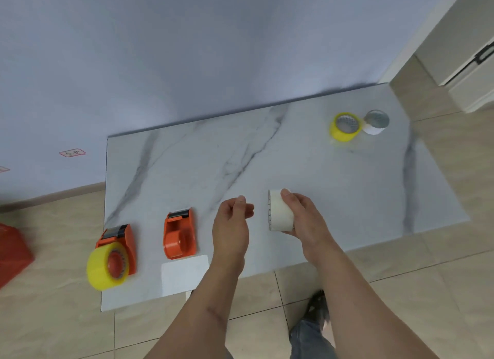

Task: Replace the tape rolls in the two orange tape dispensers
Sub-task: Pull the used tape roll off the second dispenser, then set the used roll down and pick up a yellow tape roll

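Observation:
Two orange tape dispensers lie on the marble-patterned table (pixel 320 171) near its front left. The left dispenser (pixel 119 238) carries a yellow tape roll (pixel 103 269) on its hub. The second dispenser (pixel 179 234) has a bare hub with no roll on it. My right hand (pixel 304 217) grips a white tape roll (pixel 278 211) just above the table, right of the bare dispenser. My left hand (pixel 231 225) hovers between that dispenser and the white roll, fingers loosely curled, holding nothing. At the far right corner stand another yellow roll (pixel 344 127) and another white roll (pixel 375 123).
A white card (pixel 184 274) lies at the table's front edge below the bare dispenser. A red object (pixel 12 251) sits on the tiled floor to the left. A blue-grey wall runs behind the table. My shoe (pixel 316 306) shows under the front edge.

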